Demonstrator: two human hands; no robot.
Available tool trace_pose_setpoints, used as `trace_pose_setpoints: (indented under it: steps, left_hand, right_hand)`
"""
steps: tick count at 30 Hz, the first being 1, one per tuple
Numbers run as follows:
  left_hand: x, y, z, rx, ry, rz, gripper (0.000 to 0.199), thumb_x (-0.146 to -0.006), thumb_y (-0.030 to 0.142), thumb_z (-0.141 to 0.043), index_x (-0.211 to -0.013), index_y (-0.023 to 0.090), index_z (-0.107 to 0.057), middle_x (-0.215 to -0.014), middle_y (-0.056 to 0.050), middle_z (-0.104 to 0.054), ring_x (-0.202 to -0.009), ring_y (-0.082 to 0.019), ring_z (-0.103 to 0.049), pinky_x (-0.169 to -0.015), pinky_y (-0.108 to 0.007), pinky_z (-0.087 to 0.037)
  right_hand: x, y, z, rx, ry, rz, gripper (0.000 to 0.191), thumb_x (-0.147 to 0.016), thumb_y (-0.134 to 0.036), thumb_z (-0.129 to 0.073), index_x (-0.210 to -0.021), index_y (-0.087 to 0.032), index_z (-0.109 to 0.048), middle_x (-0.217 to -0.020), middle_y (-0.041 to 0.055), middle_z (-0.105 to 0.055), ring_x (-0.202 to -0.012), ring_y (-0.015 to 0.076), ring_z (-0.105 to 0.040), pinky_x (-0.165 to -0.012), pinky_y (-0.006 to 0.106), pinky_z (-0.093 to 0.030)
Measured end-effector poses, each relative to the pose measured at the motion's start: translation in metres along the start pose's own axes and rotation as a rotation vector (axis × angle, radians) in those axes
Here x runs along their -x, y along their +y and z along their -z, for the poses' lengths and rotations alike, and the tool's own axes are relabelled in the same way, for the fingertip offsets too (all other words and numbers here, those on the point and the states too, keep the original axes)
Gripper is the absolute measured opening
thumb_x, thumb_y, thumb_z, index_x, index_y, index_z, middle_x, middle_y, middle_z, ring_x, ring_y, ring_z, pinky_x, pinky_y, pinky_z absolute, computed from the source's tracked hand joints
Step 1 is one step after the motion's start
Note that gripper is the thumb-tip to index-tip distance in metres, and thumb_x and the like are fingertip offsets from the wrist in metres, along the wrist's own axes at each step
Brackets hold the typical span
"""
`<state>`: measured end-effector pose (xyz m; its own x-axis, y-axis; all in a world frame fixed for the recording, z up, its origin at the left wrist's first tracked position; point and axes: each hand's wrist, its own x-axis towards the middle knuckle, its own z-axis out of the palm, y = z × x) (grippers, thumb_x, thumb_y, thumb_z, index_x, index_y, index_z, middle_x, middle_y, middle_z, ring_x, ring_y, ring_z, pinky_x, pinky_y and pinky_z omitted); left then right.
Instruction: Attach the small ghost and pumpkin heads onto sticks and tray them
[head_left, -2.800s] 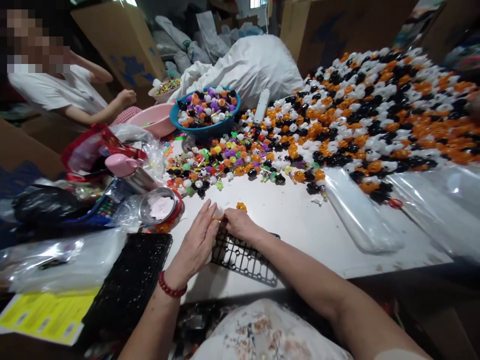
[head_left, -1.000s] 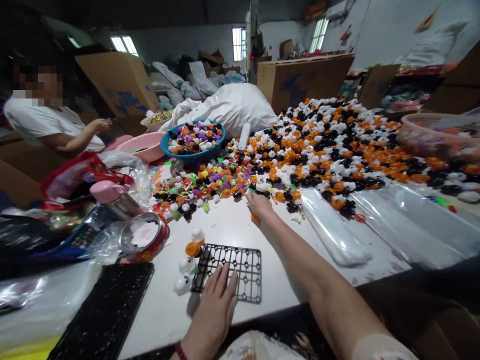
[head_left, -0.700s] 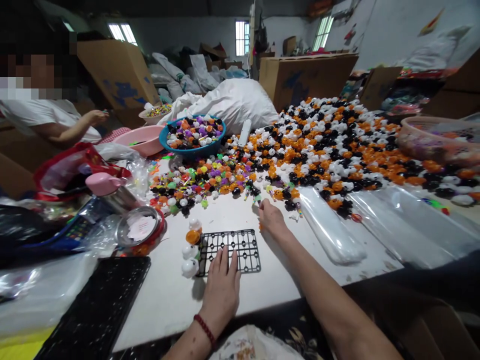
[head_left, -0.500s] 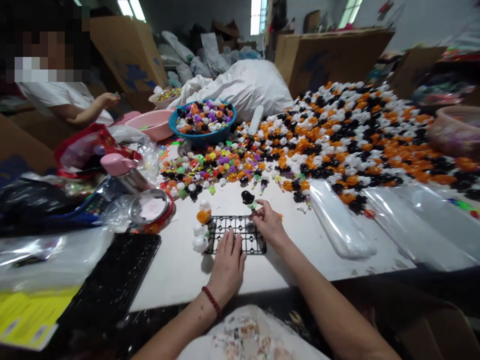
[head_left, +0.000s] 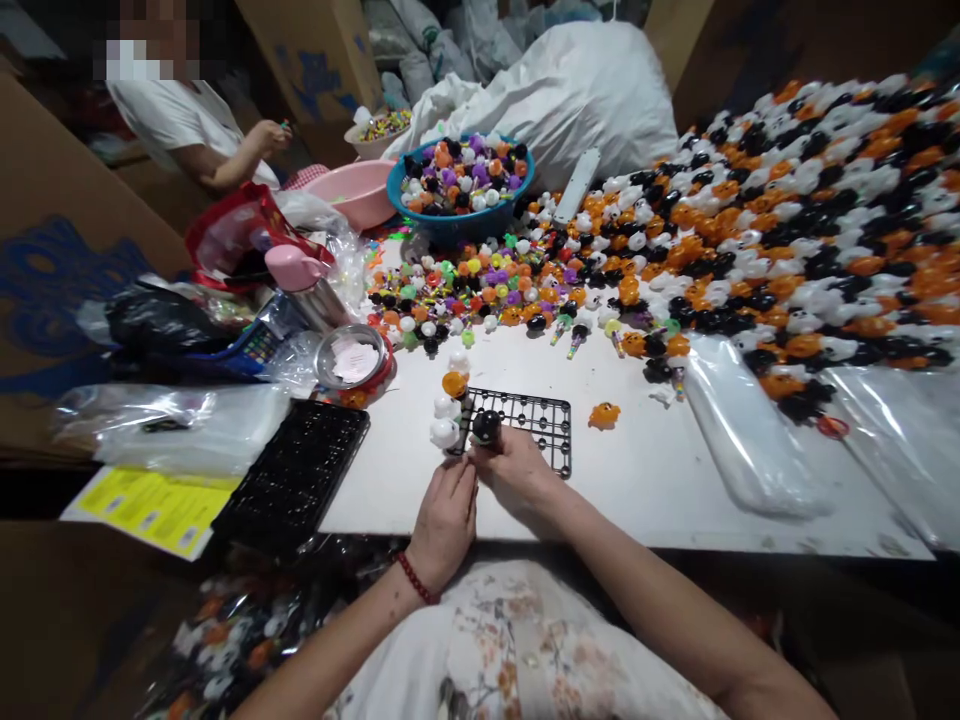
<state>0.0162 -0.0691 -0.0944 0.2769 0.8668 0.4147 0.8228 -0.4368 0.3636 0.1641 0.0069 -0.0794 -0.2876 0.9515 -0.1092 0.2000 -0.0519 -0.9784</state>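
Note:
A black grid rack (head_left: 551, 412) lies on the white table. Along its left edge stand several figures, white ones (head_left: 445, 432) and an orange one (head_left: 454, 384). My right hand (head_left: 517, 465) is closed around a small black figure (head_left: 486, 428) over the rack's near left part. Beside it, at the rack's near left corner, is my left hand (head_left: 446, 515), its fingers pressed together; whether they pinch anything is hidden. An orange figure (head_left: 604, 415) lies on the table right of the rack.
Behind are a heap of orange, white and black figures (head_left: 750, 220), small coloured pieces (head_left: 480, 285) and a blue basin (head_left: 461, 215). Clear bags (head_left: 742, 440) lie right. A tin (head_left: 349, 358), a pink-capped bottle (head_left: 300, 275) and black racks (head_left: 300, 470) stand left. A person (head_left: 187, 120) works back left.
The view has tilted down and turned. My right hand has brought the black figure from the rack's far side to its near left. My left hand has slid off the grid to its near edge.

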Motion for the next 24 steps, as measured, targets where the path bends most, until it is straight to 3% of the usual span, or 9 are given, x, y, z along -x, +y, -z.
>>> trace_pose_setpoints:
  steps: [10, 18, 24]
  left_hand:
    - [-0.002, -0.001, 0.0, 0.007, -0.018, 0.023, 0.033, -0.095, 0.008, -0.042, -0.125, 0.013, -0.055, -0.117, -0.014, -0.063, -0.117, -0.027, -0.055, -0.103, -0.049, -0.052]
    - [-0.001, -0.005, -0.001, 0.113, 0.023, 0.039, 0.031, -0.095, 0.007, -0.043, -0.12, 0.017, -0.057, -0.117, -0.012, -0.063, -0.115, -0.023, -0.058, -0.101, -0.044, -0.054]
    - [0.0, -0.007, -0.004, 0.07, 0.023, -0.012, 0.03, -0.091, 0.003, -0.046, -0.115, 0.015, -0.059, -0.112, -0.011, -0.065, -0.116, -0.025, -0.057, -0.101, -0.045, -0.054]
  right_hand:
    - [-0.003, 0.0, -0.005, 0.372, 0.033, 0.14, 0.01, -0.086, -0.027, -0.063, -0.088, -0.017, -0.067, -0.081, 0.003, -0.068, -0.073, 0.0169, -0.059, -0.067, 0.026, -0.042]
    - [-0.004, -0.01, -0.002, 0.394, 0.009, 0.108, 0.006, -0.084, -0.022, -0.066, -0.088, -0.019, -0.069, -0.082, 0.0017, -0.069, -0.074, 0.0166, -0.059, -0.068, 0.026, -0.042]
    - [-0.003, -0.013, 0.0, 0.368, 0.006, 0.15, 0.006, -0.083, -0.019, -0.065, -0.088, -0.019, -0.068, -0.087, 0.0015, -0.07, -0.077, 0.0165, -0.059, -0.071, 0.026, -0.042]
